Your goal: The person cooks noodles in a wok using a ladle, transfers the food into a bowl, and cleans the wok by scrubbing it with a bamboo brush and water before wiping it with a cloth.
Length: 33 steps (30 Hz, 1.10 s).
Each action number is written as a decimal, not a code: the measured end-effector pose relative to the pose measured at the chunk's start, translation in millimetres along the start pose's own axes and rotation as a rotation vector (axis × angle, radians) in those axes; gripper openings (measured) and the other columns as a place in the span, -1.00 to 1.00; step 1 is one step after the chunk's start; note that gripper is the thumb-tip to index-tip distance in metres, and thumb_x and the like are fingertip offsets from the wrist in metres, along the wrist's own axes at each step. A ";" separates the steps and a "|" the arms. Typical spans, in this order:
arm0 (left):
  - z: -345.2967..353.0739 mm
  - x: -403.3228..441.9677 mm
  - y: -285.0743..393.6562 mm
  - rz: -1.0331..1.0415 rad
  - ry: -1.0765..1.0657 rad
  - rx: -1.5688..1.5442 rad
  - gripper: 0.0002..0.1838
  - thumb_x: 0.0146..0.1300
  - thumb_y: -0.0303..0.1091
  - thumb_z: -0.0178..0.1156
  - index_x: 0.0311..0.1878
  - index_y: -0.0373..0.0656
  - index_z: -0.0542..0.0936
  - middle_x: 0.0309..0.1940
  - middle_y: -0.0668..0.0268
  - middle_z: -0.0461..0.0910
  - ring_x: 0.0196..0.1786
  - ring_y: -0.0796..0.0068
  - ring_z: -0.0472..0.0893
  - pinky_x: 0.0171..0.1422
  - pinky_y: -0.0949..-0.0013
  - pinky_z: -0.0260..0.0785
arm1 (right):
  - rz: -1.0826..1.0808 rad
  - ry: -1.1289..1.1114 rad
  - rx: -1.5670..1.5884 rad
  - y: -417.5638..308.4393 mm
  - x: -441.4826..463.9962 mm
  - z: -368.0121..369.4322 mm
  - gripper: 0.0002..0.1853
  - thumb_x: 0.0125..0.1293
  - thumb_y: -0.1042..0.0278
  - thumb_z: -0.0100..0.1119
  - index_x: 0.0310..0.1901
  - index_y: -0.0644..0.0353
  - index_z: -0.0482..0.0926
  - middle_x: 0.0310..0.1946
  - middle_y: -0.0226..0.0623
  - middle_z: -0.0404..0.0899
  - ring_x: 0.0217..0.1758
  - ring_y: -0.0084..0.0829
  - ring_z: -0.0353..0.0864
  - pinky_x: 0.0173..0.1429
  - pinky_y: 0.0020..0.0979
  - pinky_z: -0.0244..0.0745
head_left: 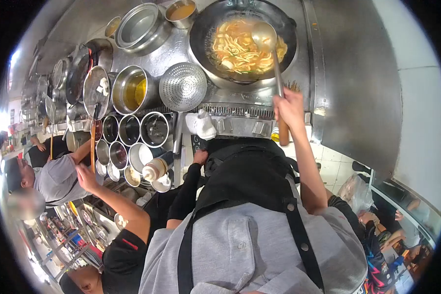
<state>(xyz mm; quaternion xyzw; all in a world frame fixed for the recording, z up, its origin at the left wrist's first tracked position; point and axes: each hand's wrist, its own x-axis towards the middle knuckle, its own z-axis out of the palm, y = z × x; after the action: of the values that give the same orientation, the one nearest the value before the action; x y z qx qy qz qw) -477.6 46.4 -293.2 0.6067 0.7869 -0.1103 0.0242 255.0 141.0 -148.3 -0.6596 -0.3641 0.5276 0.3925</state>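
My right hand [290,110] is wrapped round the wooden grip of a ladle [278,73]. The ladle's metal bowl rests in a black wok [195,41], among noodles [240,49] in orange-brown broth. My left hand [200,157], at the end of a black sleeve, is down by the stove's front edge beside my apron [250,171]. Its fingers look closed; what is in them, if anything, is hidden. Just above it a crumpled white cloth [204,125] lies on the stove edge. A perforated strainer [183,86] sits left of the wok, its handle pointing toward me.
Left of the strainer stand a pot of yellow oil [132,90] and several seasoning pots [154,129]. A squeeze bottle [157,168] stands near them. Stacked metal basins [138,27] and a broth pot [181,13] are behind. Co-workers [117,245] stand close on my left.
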 end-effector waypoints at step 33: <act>269.9 -177.2 602.2 0.706 -0.991 -0.462 -0.51 0.32 -0.15 0.16 0.11 -0.39 0.67 0.09 -0.18 0.67 0.18 -0.21 0.64 0.36 -0.05 0.48 | 0.052 0.082 -0.132 2.5 16.0 0.9 -0.52 0.26 0.60 0.25 0.22 0.57 0.54 -0.45 0.03 0.65 -0.47 -0.27 0.70 -0.37 -0.33 0.54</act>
<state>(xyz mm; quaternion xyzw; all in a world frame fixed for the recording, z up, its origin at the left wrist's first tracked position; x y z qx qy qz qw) 121.3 -32.4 -612.6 0.6852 0.4394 -0.1901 0.5489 257.1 154.4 -157.2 -0.7143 -0.3643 0.4851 0.3489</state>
